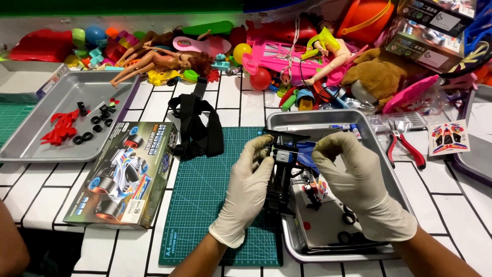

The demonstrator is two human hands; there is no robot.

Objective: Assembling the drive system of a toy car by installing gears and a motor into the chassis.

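Both hands wear pale rubber gloves. My left hand (247, 187) grips the side of a black toy car chassis (281, 177) held upright over the edge of a metal tray (379, 169). My right hand (359, 179) pinches the top of the chassis, where a thin pale rod runs across between the fingertips. Blue and red small parts (313, 190) and black tyres (348, 218) lie in the tray under my right hand.
A green cutting mat (205, 195) lies under my left hand, a black strap (197, 128) at its top. A toy car box (128, 174) sits left, beside a second tray (51, 102) with red and black parts. Red-handled pliers (405, 146), sticker sheet (447, 137), toys at the back.
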